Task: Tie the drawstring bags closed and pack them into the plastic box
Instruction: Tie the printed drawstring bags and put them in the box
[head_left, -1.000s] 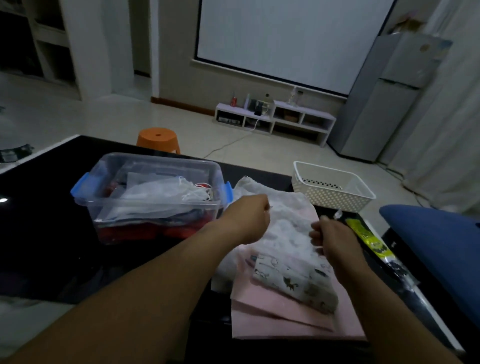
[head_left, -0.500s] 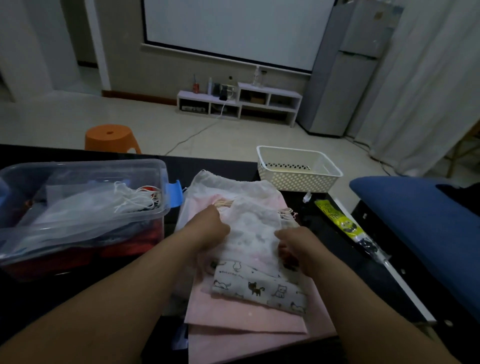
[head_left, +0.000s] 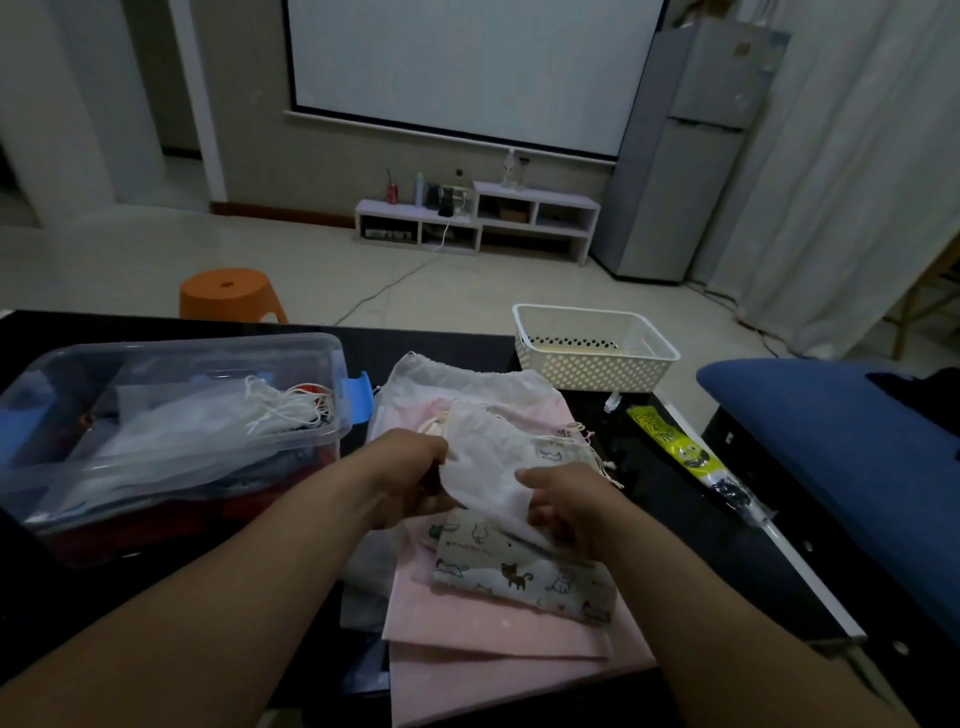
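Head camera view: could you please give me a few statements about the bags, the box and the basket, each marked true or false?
1. The left hand and the right hand both grip the white bag over the pile. True.
2. The plastic box holds white bags with drawstrings. True.
3. The white basket is full of bags. False: nothing shows inside it.
4. The cat-print bag lies on top of the pink bags. True.
5. The orange stool stands on the table. False: it stands on the floor beyond the table.
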